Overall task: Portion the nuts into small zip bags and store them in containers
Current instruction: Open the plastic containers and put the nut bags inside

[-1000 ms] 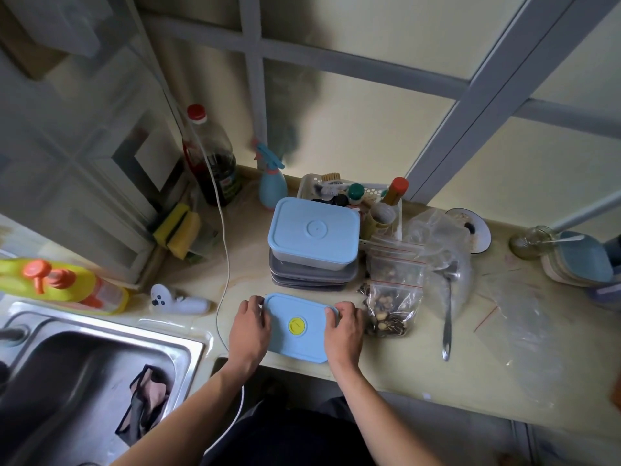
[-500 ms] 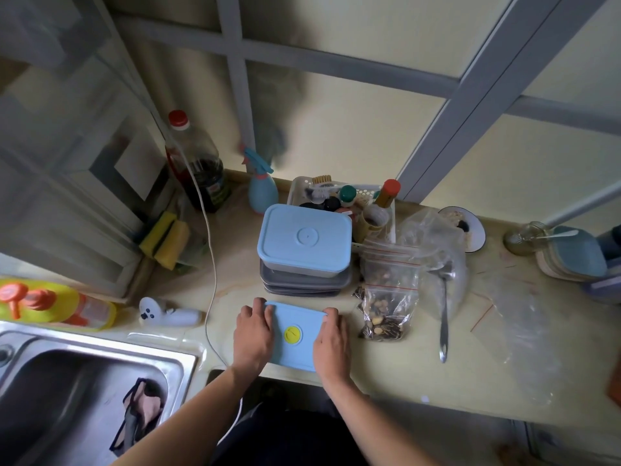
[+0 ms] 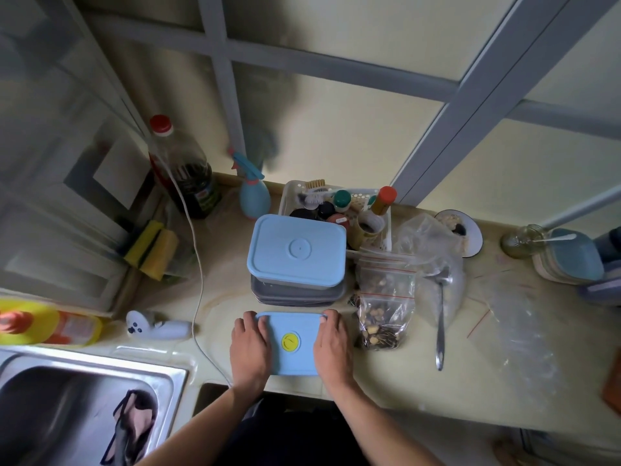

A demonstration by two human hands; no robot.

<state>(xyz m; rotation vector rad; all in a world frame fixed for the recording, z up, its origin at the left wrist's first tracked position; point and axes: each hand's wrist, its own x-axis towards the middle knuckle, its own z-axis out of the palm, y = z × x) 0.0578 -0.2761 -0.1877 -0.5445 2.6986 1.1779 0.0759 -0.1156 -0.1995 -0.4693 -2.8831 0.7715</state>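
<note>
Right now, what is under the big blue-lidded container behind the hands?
The blue-lidded container sits on stacked grey containers. Their contents and exact count are hidden.

Left hand (image 3: pixel 250 344) and right hand (image 3: pixel 334 343): bare, no rings or watch visible. Forearms: bare, unsleeved. Dark garment (image 3: pixel 289 435) at lower centre of frame.

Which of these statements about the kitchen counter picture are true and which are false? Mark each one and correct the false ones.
1. Both hands, left hand and right hand, rest on the blue lid with a yellow circle. True.
2. The spoon lies in the sink. False: it lies on the counter, right of the bag of nuts.
3. A blue-lidded container sits on a stack behind the hands. True.
4. The bag of nuts is left of the hands. False: it is to their right.
</note>
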